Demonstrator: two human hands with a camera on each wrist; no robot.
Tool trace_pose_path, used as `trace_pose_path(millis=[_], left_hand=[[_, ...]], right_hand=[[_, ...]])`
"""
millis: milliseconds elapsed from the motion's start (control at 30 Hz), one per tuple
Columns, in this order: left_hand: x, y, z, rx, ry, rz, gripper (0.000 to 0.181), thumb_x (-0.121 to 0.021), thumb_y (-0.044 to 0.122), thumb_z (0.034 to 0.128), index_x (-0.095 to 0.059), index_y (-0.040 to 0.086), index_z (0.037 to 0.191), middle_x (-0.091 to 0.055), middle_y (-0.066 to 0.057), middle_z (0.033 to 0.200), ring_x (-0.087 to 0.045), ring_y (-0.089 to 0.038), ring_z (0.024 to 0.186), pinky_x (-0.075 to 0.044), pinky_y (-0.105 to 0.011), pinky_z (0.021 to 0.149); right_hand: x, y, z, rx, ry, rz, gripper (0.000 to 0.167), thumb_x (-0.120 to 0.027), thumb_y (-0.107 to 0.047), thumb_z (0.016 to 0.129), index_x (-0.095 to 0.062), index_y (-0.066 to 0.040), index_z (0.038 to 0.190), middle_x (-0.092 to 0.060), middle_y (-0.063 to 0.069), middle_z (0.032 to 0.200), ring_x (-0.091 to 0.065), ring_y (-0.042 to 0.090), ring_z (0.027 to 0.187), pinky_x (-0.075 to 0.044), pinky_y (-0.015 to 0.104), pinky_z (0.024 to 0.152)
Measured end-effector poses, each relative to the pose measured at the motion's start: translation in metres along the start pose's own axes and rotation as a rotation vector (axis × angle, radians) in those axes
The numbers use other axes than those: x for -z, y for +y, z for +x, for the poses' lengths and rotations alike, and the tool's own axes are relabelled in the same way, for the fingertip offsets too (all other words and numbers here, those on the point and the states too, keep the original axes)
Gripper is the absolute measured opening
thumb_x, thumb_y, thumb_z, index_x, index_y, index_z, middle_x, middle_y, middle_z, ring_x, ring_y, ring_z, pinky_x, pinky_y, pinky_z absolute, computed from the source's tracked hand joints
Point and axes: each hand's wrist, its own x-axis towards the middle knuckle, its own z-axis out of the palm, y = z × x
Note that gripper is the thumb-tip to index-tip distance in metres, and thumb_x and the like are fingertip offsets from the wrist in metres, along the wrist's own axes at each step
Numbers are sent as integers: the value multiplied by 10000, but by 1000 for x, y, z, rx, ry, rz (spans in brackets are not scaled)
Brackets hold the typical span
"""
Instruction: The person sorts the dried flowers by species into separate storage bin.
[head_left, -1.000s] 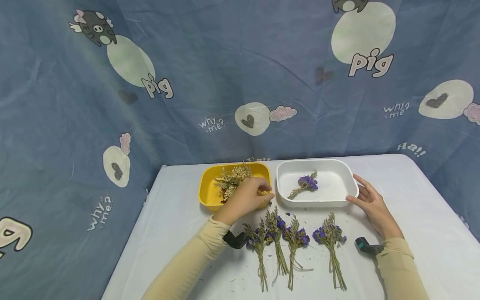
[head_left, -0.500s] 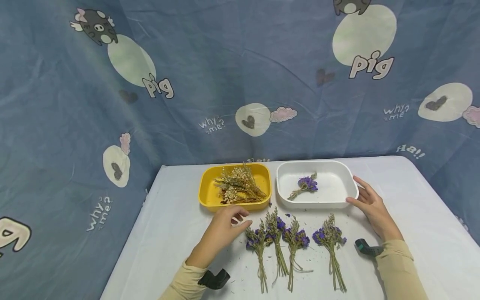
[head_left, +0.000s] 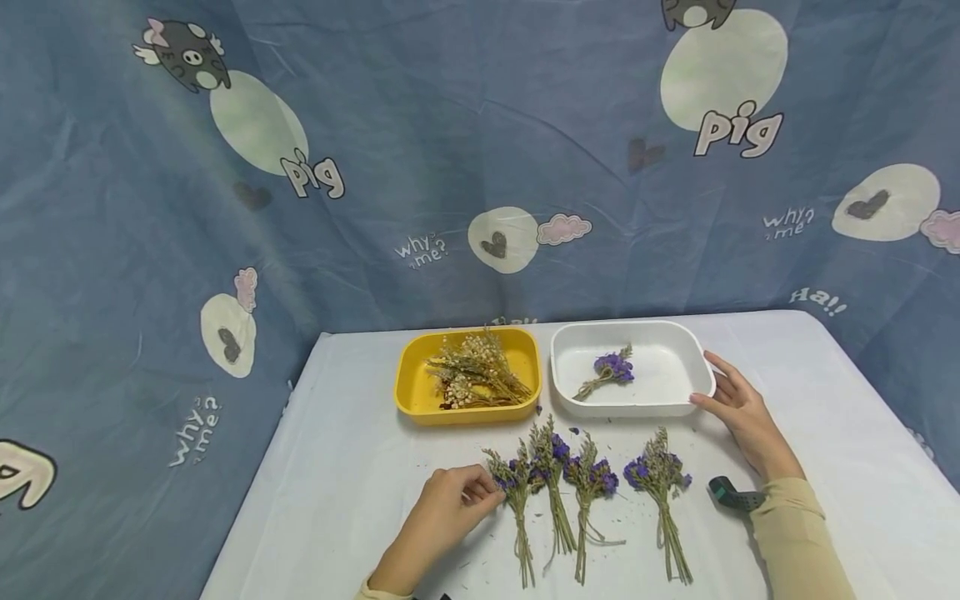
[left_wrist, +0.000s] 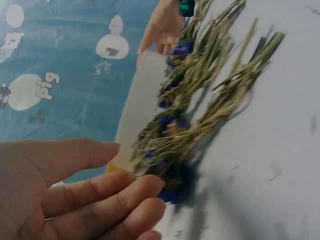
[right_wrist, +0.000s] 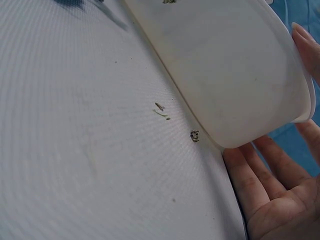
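My left hand (head_left: 448,507) is beside the leftmost bunch of dried purple flowers (head_left: 520,512), its fingertips near the flower heads. In the left wrist view the thumb and fingers (left_wrist: 145,187) are apart, and nothing is held between them. To the right lie more tied bunches: a second bunch (head_left: 558,508), a third bunch (head_left: 585,500) and a separate bunch (head_left: 663,492). My right hand (head_left: 750,425) grips the right end of the white tray (head_left: 637,410), thumb at the rim and fingers against its side and lower edge (right_wrist: 247,172). One small purple bunch (head_left: 613,367) lies inside that tray.
A yellow tray (head_left: 405,383) with dried cream-coloured flowers (head_left: 480,367) stands left of the white tray. Bits of plant (right_wrist: 194,135) are scattered over the white tabletop (head_left: 337,467). A blue printed cloth (head_left: 420,167) hangs behind the table.
My left hand has drawn back from the yellow tray's right side, down towards the leftmost purple bunch. My right hand stays at the white tray.
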Motion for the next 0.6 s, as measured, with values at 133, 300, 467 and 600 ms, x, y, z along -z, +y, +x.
trace_pose_path(millis=[133, 300, 467, 600], left_hand=[[-13, -4, -1, 34, 31, -9, 160, -797, 302, 907, -781, 180, 806, -752, 84, 755, -636, 23, 667, -568, -177, 659], [-24, -7, -1, 76, 75, -17, 233, -856, 365, 843, -769, 180, 729, -703, 100, 649, -608, 3, 574, -539, -183, 583], [-31, -7, 0, 99, 131, 28, 273, -870, 429, 811, -757, 220, 677, -649, 155, 560, -573, 1, 537, -563, -257, 681], [-37, -7, -1, 87, 160, 91, 285, -873, 444, 802, -753, 247, 635, -614, 184, 520, -539, 17, 521, -572, -300, 716]], right_hand=[[0, -1, 0, -4, -5, -17, 861, -720, -140, 982, -218, -310, 1660, -251, 218, 1694, -495, -122, 1272, -471, 24, 978], [0, -1, 0, 8, -9, -21, 860, -718, -144, 983, -214, -302, 1662, -250, 232, 1690, -493, -134, 1258, -469, 25, 981], [0, -1, 2, 23, -6, -17, 857, -717, -126, 981, -222, -288, 1661, -272, 241, 1677, -493, -168, 1187, -467, 10, 951], [2, -1, 1, 16, -2, -19, 859, -716, -125, 982, -220, -295, 1661, -264, 234, 1683, -491, -167, 1190, -470, 12, 952]])
